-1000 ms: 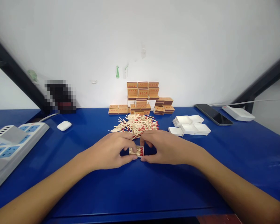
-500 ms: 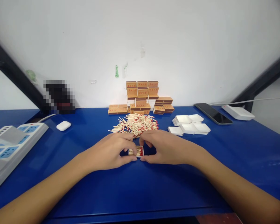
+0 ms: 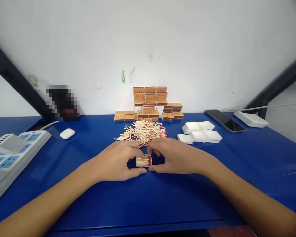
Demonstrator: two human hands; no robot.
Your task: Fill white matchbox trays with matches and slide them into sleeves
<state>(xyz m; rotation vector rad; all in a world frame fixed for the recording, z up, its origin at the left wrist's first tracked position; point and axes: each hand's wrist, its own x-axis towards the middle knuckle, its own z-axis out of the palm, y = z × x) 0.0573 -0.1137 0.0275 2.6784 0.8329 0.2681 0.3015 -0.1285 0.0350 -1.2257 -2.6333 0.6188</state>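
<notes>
A small white matchbox tray (image 3: 143, 160) filled with red-tipped matches lies on the blue table (image 3: 148, 200) between my two hands. My left hand (image 3: 118, 161) curls round the tray's left end, thumb in front and fingers behind. My right hand (image 3: 174, 156) pinches the tray's right end the same way. Just beyond my fingers spreads a loose pile of matches (image 3: 143, 131).
Stacked orange matchbox sleeves (image 3: 150, 103) stand against the wall. Several empty white trays (image 3: 199, 133) lie to the right, then a phone (image 3: 224, 120) and a white device (image 3: 251, 119). A power strip (image 3: 10, 154) and a white earbud case (image 3: 67, 133) sit at left.
Both hands stay on the tray. My left thumb has shifted slightly along its front edge, and the tray of matches shows a little more.
</notes>
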